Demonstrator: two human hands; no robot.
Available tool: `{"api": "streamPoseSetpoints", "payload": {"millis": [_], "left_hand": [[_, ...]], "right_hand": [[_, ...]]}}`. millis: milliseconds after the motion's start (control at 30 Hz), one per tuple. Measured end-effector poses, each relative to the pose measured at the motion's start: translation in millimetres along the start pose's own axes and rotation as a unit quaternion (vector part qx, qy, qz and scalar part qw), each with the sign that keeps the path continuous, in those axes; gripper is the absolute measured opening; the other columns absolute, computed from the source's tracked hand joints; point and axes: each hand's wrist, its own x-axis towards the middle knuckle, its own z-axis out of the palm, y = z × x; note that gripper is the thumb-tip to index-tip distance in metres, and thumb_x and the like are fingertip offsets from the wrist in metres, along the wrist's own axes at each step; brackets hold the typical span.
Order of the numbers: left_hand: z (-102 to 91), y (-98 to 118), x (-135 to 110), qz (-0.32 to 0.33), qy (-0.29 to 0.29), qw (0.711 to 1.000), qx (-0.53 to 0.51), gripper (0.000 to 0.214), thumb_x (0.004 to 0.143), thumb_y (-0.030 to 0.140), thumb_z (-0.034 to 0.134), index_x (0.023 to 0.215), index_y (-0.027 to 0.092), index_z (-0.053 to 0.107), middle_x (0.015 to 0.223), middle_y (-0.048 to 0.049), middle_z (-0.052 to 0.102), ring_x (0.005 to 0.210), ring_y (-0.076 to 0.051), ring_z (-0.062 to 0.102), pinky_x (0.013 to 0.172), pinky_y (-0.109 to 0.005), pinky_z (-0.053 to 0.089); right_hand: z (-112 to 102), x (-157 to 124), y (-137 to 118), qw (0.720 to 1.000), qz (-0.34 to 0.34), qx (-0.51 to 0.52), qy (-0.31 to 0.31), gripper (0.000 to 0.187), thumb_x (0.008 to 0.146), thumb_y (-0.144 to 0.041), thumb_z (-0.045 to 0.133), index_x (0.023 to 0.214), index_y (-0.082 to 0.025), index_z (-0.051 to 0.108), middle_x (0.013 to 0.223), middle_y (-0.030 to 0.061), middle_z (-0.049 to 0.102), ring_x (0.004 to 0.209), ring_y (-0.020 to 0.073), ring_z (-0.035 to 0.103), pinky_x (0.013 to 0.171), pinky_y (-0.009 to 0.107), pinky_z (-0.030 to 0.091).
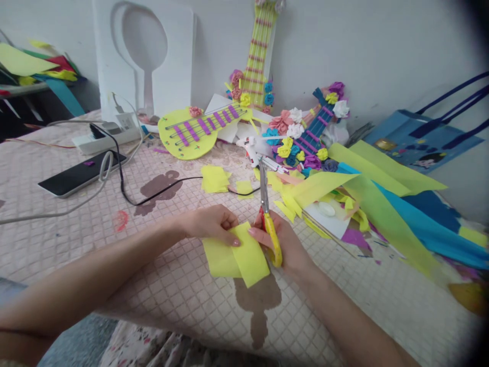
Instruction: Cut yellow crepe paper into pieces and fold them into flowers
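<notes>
My left hand pinches yellow crepe paper, two overlapping pieces that hang down over the table. Yellow-handled scissors sit in my right hand, their blades pointing away from me toward the back. The fingertips of my right hand also meet the top edge of the yellow paper. Just beyond my hands lies a small stack of cut yellow paper squares, with a single square to its right. A white glue gun rests behind the scissor tips.
Paper guitars decorated with flowers, one yellow and one blue, lie at the back. Crepe strips and scraps cover the right side. A phone, power strip and cables occupy the left. A blue bag leans at the wall.
</notes>
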Motion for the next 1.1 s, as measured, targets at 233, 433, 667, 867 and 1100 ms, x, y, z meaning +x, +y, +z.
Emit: {"api": "streamPoseSetpoints", "payload": {"millis": [233,433,667,867,1100], "left_hand": [[3.4,-2.6,2.1,0.002,0.009,0.999,0.047,0.029,0.066,0.039,0.074,0.073,0.014,0.063,0.067,-0.0006,0.065,0.056,-0.011,0.057,0.046,-0.018,0.039],[4.8,-3.7,3.7,-0.004,0.007,0.998,0.056,0.03,0.064,0.041,0.074,0.069,0.014,0.061,0.063,0.0004,0.062,0.054,-0.01,0.054,0.046,-0.018,0.039],[3.3,-1.2,3.2,0.006,0.04,0.998,0.052,0.035,0.069,0.048,0.069,0.069,0.015,0.06,0.06,0.0018,0.058,0.05,-0.008,0.049,0.044,-0.017,0.035],[0.2,-1.1,1.7,0.007,0.07,0.996,0.058,0.036,0.073,0.051,0.065,0.069,0.015,0.06,0.058,0.0022,0.056,0.049,-0.007,0.048,0.043,-0.017,0.036],[-6.5,-1.2,-0.2,0.023,0.086,0.992,0.095,0.035,0.074,0.049,0.065,0.072,0.014,0.064,0.06,0.0005,0.059,0.05,-0.008,0.049,0.043,-0.016,0.037]], "right_hand": [[3.0,-0.5,1.1,1.0,0.006,0.0,0.007,0.034,0.063,-0.03,0.078,0.078,-0.021,0.048,0.066,-0.0061,0.048,0.056,0.0086,0.042,0.051,0.022,0.034],[9.0,1.1,4.2,0.999,-0.01,-0.008,0.05,0.037,0.061,-0.032,0.078,0.077,-0.021,0.046,0.067,-0.0057,0.046,0.056,0.0095,0.042,0.052,0.023,0.035],[8.5,2.4,6.8,0.997,-0.022,-0.015,0.077,0.038,0.061,-0.033,0.078,0.079,-0.022,0.047,0.069,-0.005,0.046,0.056,0.0096,0.043,0.051,0.023,0.037],[4.8,3.1,9.1,0.998,-0.024,-0.021,0.054,0.034,0.065,-0.032,0.076,0.08,-0.022,0.048,0.068,-0.0053,0.049,0.054,0.0095,0.043,0.05,0.024,0.035],[4.5,1.1,4.0,0.999,-0.007,-0.021,0.044,0.036,0.064,-0.037,0.077,0.079,-0.022,0.048,0.063,-0.0069,0.047,0.05,0.0082,0.04,0.047,0.023,0.031]]}}
